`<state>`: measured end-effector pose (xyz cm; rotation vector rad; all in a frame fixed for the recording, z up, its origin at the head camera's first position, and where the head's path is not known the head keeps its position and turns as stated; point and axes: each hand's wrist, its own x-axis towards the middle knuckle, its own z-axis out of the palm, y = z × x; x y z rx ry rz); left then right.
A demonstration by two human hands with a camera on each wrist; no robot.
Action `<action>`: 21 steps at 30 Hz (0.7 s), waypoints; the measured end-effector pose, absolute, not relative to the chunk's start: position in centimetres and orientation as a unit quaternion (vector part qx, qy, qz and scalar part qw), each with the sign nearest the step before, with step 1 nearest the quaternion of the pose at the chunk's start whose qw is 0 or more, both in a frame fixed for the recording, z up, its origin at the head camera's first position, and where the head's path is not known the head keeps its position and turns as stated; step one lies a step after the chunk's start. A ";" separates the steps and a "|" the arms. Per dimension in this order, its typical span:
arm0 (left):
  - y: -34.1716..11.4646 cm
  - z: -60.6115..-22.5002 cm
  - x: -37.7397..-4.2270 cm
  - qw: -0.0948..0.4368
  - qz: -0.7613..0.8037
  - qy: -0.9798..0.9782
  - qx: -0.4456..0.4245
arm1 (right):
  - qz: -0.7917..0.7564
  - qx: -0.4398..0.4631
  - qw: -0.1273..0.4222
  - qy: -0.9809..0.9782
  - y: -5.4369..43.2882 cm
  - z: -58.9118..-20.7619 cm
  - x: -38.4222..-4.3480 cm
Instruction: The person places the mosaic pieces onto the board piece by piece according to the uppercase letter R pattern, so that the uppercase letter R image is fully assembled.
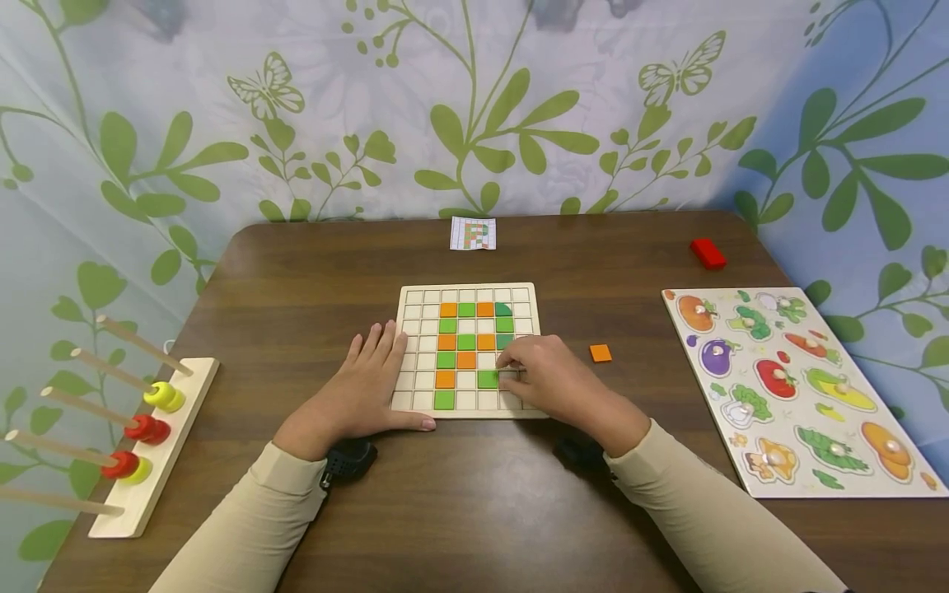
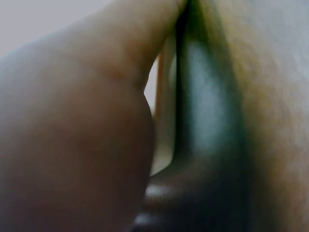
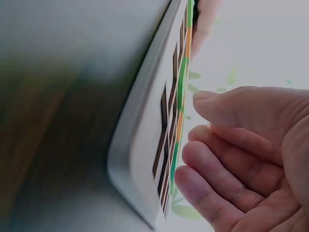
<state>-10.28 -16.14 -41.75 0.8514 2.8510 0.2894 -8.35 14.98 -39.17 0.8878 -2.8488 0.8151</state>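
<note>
In the head view, a square wooden grid board (image 1: 426,403) lies on the table with orange and green tiles set in its cells. My left hand (image 1: 356,391) rests at the board's left edge, fingers spread and the thumb along the front edge. Over the board's right side is my right hand (image 1: 556,375), its fingertips close beside a green square tile (image 1: 488,380). The right wrist view shows its fingers (image 3: 193,181) loosely bent, the thumb apart from them, and no tile between them. A loose orange tile (image 1: 600,353) lies right of the board. The left wrist view is blurred.
A small printed pattern card (image 1: 473,234) lies behind the board. To the right are a vegetable puzzle board (image 1: 801,387) and a red block (image 1: 708,254). A wooden peg stand (image 1: 159,449) with red and yellow rings stands at the left. A patterned curtain (image 1: 489,107) hangs behind the table.
</note>
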 end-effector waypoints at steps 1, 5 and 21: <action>-16.1 -41.8 -10.3 0.076 0.097 0.951 0.284 | 0.266 0.285 0.032 -0.920 15.3 -39.2 -8.3; -16.1 -41.9 -10.3 0.076 0.097 0.951 0.284 | 0.279 0.271 0.055 -0.920 16.8 -39.2 -8.3; -16.2 -41.8 -10.3 0.082 0.098 0.951 0.282 | 0.232 0.183 -0.015 -0.955 23.1 -38.5 -10.1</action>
